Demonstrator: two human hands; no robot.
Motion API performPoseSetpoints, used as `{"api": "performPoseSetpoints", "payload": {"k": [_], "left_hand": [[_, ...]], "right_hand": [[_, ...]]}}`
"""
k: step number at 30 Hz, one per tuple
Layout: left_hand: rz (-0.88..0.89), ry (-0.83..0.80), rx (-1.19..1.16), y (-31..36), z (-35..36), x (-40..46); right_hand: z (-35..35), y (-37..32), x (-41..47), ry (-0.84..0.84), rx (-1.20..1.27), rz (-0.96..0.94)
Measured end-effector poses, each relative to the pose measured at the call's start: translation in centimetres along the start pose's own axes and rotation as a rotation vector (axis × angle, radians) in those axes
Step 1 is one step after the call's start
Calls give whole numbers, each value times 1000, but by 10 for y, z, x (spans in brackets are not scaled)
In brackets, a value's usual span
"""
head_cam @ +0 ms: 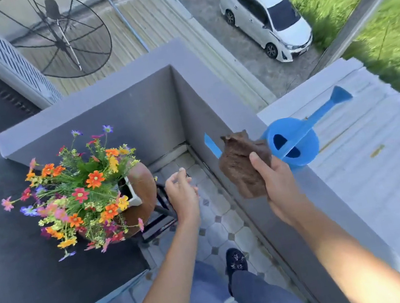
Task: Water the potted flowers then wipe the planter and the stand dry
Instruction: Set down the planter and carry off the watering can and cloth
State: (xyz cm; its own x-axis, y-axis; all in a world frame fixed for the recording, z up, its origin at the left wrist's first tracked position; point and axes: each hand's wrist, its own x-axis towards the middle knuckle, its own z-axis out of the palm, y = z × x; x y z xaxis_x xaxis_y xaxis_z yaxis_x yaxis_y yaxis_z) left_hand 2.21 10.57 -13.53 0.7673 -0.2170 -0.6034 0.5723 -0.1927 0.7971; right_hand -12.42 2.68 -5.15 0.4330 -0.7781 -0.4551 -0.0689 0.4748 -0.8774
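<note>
Right of centre: blue watering can (294, 141) upright on grey balcony wall (115, 117), spout toward upper right, interior hidden. Left of centre: flowers (80, 194) filling white planter (131, 191) on round brown stand (144, 186). At centre-right: right hand (275, 178) clamped around crumpled brown cloth (242, 163). At centre: left hand (182, 193) loosely curled, empty, beside stand. No legible writing.

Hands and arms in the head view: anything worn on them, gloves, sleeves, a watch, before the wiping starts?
Nothing worn that shows. The left hand and right hand are bare, without gloves, and I see no rings, though the image is soft. Both forearms are bare from wrist to the bottom frame edge: no sleeves, watch or bands in view.
</note>
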Motion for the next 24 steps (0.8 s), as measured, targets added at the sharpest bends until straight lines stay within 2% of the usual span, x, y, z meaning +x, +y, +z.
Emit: {"api": "performPoseSetpoints", "payload": {"k": [5,10,12,15,18,24], "left_hand": [[95,-293,-91,42,68,-92],[113,-486,-108,43,133,-161],[41,-533,-65,33,157,-177],[-237,-618,-71,18,183,-188],[-403,-582,-217,4,203,-180],[-442,-431,-403,-1,228,-166]], "right_hand": [[-59,-59,-29,184,133,-191],[-111,-73,-34,549,196,-331],[-130,-73,-34,645,243,-319],[-152,-68,-33,721,249,-304],[-167,-63,-30,748,248,-314],[-173,-66,-30,707,235,-329]]}}
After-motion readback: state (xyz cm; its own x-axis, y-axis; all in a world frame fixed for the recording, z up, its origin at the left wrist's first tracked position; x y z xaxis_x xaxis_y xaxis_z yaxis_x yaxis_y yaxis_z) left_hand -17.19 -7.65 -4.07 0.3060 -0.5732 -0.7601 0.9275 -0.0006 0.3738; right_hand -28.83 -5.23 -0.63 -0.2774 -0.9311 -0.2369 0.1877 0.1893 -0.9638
